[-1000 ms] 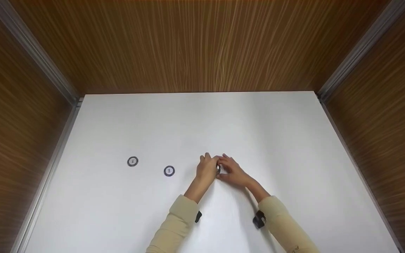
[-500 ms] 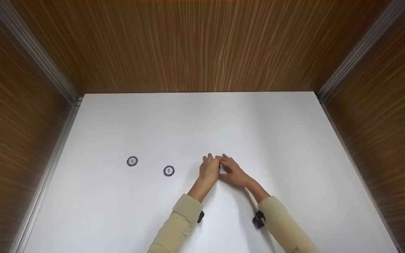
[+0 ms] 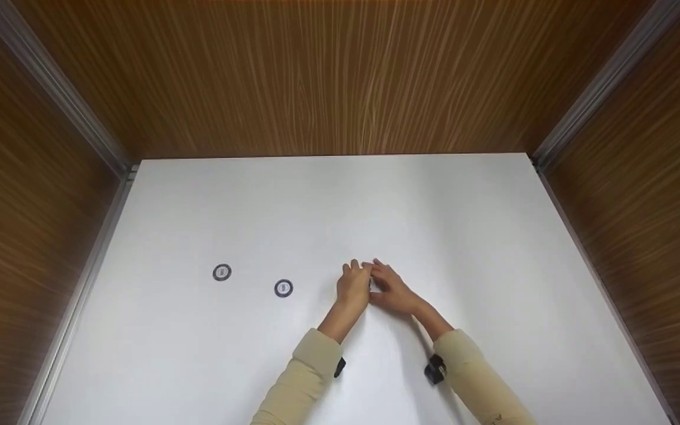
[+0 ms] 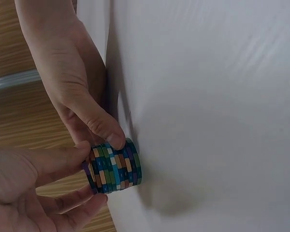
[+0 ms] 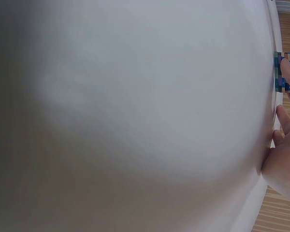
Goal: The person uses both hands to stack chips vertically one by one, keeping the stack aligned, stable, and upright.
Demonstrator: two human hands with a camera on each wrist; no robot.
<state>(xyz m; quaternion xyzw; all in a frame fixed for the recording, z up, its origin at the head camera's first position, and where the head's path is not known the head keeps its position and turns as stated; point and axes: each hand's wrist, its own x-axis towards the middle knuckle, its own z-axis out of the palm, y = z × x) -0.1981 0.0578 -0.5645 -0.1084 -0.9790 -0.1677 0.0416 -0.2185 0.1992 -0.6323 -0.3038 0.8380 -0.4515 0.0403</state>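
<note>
A stack of poker chips [image 4: 115, 166] with multicoloured edges stands on the white table between both hands. My left hand [image 3: 353, 286] is over it; in the left wrist view, its thumb and fingers [image 4: 58, 164] pinch the topmost poker chip [image 4: 88, 178], which sits slightly askew on the stack. From the other side my right hand [image 3: 394, 290] holds the stack, its thumb [image 4: 104, 125] pressed along the edges; its other fingers are partly hidden. In the right wrist view, the stack [image 5: 279, 82] shows at the right edge. From the head, the hands cover nearly all of it.
Two single poker chips, one farther left [image 3: 222, 272] and one nearer [image 3: 283, 288], lie flat and apart on the white table [image 3: 434, 206]. Wood-grain panels [image 3: 328, 77] rise at the back and both sides. A dark wrist camera [image 3: 435, 369] hangs under the right sleeve.
My left hand has shifted slightly right, closer to the right hand, covering more of the stack. The right hand stays in place, and the two loose chips have not moved.
</note>
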